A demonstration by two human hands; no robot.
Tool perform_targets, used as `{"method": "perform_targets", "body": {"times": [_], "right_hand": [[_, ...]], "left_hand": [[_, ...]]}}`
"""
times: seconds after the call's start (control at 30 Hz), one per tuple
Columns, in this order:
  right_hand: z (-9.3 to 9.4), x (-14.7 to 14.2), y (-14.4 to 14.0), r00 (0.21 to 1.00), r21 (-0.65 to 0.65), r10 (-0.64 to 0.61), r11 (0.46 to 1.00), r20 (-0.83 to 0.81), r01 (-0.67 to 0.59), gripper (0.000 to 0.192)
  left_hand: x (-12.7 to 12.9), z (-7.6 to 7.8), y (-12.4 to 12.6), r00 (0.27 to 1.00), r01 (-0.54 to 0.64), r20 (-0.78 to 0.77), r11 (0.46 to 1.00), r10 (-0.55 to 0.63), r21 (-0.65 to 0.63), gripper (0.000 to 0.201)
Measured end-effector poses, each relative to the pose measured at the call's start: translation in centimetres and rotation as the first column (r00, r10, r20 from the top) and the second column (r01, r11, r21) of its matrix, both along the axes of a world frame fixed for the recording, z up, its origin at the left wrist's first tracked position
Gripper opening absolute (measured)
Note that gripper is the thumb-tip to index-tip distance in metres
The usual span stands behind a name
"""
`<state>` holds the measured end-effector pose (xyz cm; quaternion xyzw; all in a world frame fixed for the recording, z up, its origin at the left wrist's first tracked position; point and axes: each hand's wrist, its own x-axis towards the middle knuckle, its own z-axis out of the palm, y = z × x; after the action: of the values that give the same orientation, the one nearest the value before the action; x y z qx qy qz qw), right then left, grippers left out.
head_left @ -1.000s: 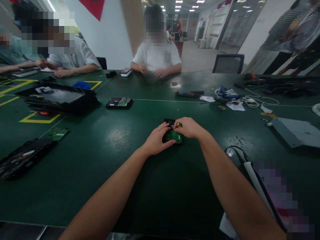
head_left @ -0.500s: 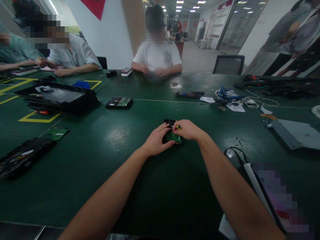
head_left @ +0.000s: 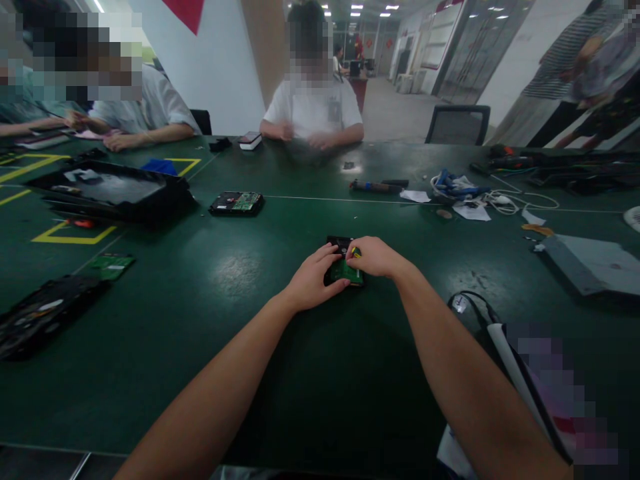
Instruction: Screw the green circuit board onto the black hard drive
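while the left hand (head_left: 311, 283) grips the black drive (head_left: 343, 263), green board up, the right hand (head_left: 375, 257) pinches a yellow-tipped tool (head_left: 355, 252).

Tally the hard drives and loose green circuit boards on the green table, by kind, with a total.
Hard drives with a green board on top: 2, one under both hands, one farther back to the left
Loose green circuit boards: 1, near the left edge
Total: 3

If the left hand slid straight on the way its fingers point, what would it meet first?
The left hand already rests on the hard drive, fingers pointing right and away. Going on, it would probably meet the right hand first, which pinches a small yellow-tipped tool over the drive. Depth is hard to judge.
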<state>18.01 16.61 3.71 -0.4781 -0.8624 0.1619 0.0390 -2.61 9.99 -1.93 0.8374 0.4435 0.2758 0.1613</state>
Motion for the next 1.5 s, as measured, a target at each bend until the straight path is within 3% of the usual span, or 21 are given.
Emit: {"method": "perform_targets", "body": {"times": [0.13,0.27,0.4,0.5,0.67,0.9,1.5], "right_hand": [[0.1,-0.1,0.0,1.0,0.005,-0.003,1.0,0.003,0.003,0.012],[1.4,0.8,-0.2,0.999,0.019,-0.01,1.0,-0.05,0.011,0.013],[3.8,2.8,-0.4,0.948,0.153,-0.167,0.965,-0.271,0.214,0.027],[5.5,3.5,-0.9,0.893,0.164,-0.219,0.939,-0.394,0.303,0.027],[7.1,2.6,-2.4,0.868,0.298,-0.116,0.91,-0.484,0.288,0.026],[6.7,1.0,-3.1,0.824,0.23,-0.063,0.946,-0.563,0.23,0.026],[6.9,1.1,-3.2,0.88,0.176,-0.081,0.967,-0.468,0.183,0.022]], "left_hand": [[0.0,0.0,0.0,1.0,0.01,0.007,1.0,-0.01,0.004,0.064],[0.0,0.0,0.0,1.0,0.0,-0.003,1.0,0.0,-0.002,0.064],[0.1,0.1,-0.1,1.0,-0.019,-0.006,1.0,0.019,-0.002,0.066],[0.1,0.1,-0.2,1.0,-0.013,0.002,1.0,0.013,0.003,0.065],[0.0,0.0,-0.2,1.0,-0.01,0.009,1.0,0.01,0.012,0.065],[-0.1,0.1,-0.3,1.0,-0.011,-0.004,1.0,0.011,-0.001,0.064],[0.0,0.1,-0.2,1.0,0.002,0.0,1.0,-0.002,-0.022,0.064]]}}
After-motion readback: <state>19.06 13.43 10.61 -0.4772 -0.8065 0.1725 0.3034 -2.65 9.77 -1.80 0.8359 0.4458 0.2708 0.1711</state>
